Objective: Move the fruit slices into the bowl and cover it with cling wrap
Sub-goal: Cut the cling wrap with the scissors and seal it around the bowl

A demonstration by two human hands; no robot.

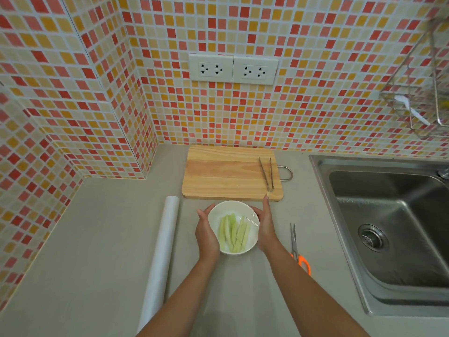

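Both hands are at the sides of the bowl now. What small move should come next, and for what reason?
Probably press the wrap down around the bowl rim with both palms. The slices already lie in the bowl, a shiny film seems stretched over it, and the left hand and right hand cup its sides. Whether the film already clings all round cannot be told.

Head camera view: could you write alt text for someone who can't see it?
Two hands, left and right, cup the sides of a white bowl of pale green fruit slices on a grey counter. A cling wrap roll lies left, scissors right, tongs on a cutting board behind, a sink far right.
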